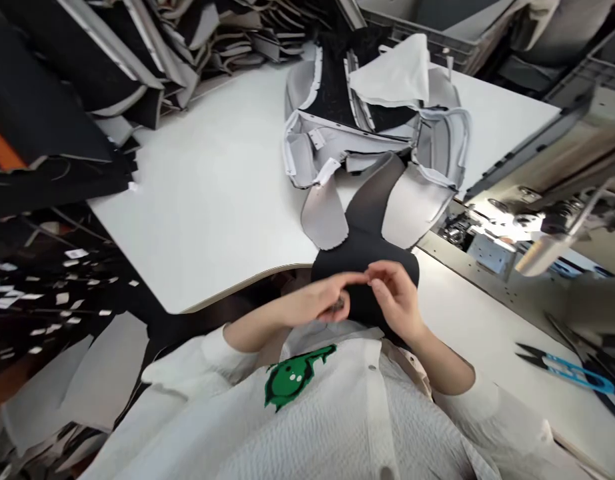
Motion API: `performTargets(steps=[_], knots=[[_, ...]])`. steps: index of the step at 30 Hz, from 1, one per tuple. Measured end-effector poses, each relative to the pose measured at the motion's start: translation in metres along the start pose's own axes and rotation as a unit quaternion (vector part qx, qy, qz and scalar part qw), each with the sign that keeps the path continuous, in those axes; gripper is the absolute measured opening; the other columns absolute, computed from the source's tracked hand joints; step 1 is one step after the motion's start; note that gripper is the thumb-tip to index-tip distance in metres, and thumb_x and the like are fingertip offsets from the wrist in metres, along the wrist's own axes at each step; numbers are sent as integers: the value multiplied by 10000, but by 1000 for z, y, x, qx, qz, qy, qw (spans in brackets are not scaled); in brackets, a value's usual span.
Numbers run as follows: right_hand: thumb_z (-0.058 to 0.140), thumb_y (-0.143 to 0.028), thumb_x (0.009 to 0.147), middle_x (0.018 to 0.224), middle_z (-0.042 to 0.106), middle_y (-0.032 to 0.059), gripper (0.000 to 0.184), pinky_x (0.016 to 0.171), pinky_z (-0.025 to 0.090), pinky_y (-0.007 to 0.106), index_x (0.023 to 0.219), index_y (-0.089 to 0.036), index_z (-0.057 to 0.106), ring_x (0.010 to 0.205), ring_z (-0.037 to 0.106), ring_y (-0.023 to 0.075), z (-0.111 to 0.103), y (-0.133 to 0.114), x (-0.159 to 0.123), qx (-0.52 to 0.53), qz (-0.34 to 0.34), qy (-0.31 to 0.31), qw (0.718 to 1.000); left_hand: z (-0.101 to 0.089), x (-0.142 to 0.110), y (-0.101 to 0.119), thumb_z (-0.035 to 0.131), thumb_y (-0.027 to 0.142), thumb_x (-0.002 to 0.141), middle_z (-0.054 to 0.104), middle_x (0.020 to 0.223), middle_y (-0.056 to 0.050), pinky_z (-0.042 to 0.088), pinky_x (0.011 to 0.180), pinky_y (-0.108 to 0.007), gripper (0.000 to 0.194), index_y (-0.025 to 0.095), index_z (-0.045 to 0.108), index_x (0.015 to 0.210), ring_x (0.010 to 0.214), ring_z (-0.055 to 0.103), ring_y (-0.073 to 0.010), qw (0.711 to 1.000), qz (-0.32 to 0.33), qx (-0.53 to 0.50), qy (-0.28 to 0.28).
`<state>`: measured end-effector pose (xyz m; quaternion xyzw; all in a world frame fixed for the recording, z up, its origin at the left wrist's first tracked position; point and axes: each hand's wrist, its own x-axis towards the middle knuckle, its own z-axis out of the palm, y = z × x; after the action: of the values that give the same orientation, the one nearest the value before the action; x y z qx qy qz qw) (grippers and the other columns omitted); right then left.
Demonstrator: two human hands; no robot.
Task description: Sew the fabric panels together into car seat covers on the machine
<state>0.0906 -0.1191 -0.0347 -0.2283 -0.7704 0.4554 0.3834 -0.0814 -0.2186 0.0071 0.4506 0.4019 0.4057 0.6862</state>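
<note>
My left hand (332, 300) has its index finger stretched to the right and its other fingers curled round a small dark thing I cannot make out. That fingertip meets the pinched fingertips of my right hand (395, 300); whatever lies between them is too small to see. Both hands are above a black fabric piece (362, 257) that hangs over the table edge toward my lap. It joins light grey panels (325, 213) with rough edges. Beyond them, on the white table (212, 180), rests a grey-and-black sewn piece (357, 130) with a white cloth flap (395, 73) on top.
A lit sewing machine (507, 227) stands at the right. Blue-handled thread snips (572, 370) lie near it, beside dark scissors (562, 333). Stacked fabric pieces (187, 47) line the far left, and grey crates (437, 37) the back. Loose grey panels (97, 373) are at the lower left.
</note>
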Motion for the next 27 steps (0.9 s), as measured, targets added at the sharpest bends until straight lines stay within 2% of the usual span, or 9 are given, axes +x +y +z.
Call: performTargets(steps=[3, 6, 9, 13, 17, 20, 23, 25, 27], knots=[[569, -402, 890, 912, 578, 28, 240, 630, 511, 293, 1056, -236, 519, 719, 569, 138, -23, 5, 5, 21, 50, 40, 998, 6, 56, 10, 300, 679, 882, 541, 584, -10, 248, 389, -244, 741, 120, 516, 1317, 390, 292, -86, 981, 120, 20, 150], [607, -457, 859, 962, 564, 52, 340, 604, 502, 299, 1113, -233, 574, 737, 561, 148, -46, 8, 6, -61, 25, 39, 997, 12, 97, -4, 225, 679, 899, 510, 552, 7, 248, 400, -237, 769, 120, 456, 1373, 393, 302, -85, 970, 146, 40, 189], [610, -448, 861, 969, 550, 62, 326, 637, 513, 317, 1124, -256, 635, 826, 574, 175, -69, 10, 8, -140, -13, 63, 988, 14, 125, -13, 396, 665, 868, 524, 576, 1, 326, 461, -242, 766, 104, 440, 1387, 470, 430, -114, 981, 132, 65, 126], [618, -372, 866, 981, 585, 64, 154, 727, 524, 343, 931, -243, 672, 880, 589, 183, -95, 17, 11, -195, -25, 96, 976, 17, 169, -3, 526, 625, 826, 581, 658, -19, 360, 516, -245, 786, 104, 428, 1406, 525, 485, -124, 985, 129, 97, 54], [622, -430, 851, 1033, 648, 75, 208, 775, 533, 367, 888, -229, 589, 951, 618, 201, -111, 34, 5, -45, 54, 153, 986, 12, 220, 9, 407, 659, 862, 641, 815, -77, 380, 531, -238, 703, 119, 555, 1289, 603, 565, -146, 989, 54, 137, -30], [614, -558, 815, 947, 680, 45, 339, 758, 547, 341, 875, -236, 525, 849, 660, 170, -116, 48, -1, 159, 182, 222, 945, -6, 235, 7, 377, 639, 881, 636, 814, -81, 409, 607, -250, 618, 124, 687, 1029, 669, 573, -162, 956, 110, 270, -15], [641, -592, 772, 714, 635, -13, 392, 592, 510, 245, 835, -226, 518, 613, 615, 112, -120, 57, -1, 267, 261, 244, 895, -30, 223, 3, 413, 505, 910, 628, 749, -67, 412, 697, -259, 470, 147, 714, 857, 712, 570, -170, 901, 178, 394, -46], [682, -556, 749, 557, 504, -74, 376, 453, 385, 192, 814, -224, 518, 447, 457, 65, -119, 60, 1, 280, 266, 256, 886, -42, 213, 7, 487, 420, 880, 644, 756, -64, 403, 692, -252, 353, 164, 716, 799, 729, 580, -173, 868, 155, 463, -86], [709, -515, 728, 496, 369, -109, 352, 401, 244, 188, 812, -228, 524, 396, 285, 47, -116, 60, 5, 250, 254, 272, 894, -44, 210, 18, 548, 388, 839, 653, 731, -51, 387, 623, -242, 278, 169, 716, 812, 672, 577, -164, 856, 73, 502, -99]])
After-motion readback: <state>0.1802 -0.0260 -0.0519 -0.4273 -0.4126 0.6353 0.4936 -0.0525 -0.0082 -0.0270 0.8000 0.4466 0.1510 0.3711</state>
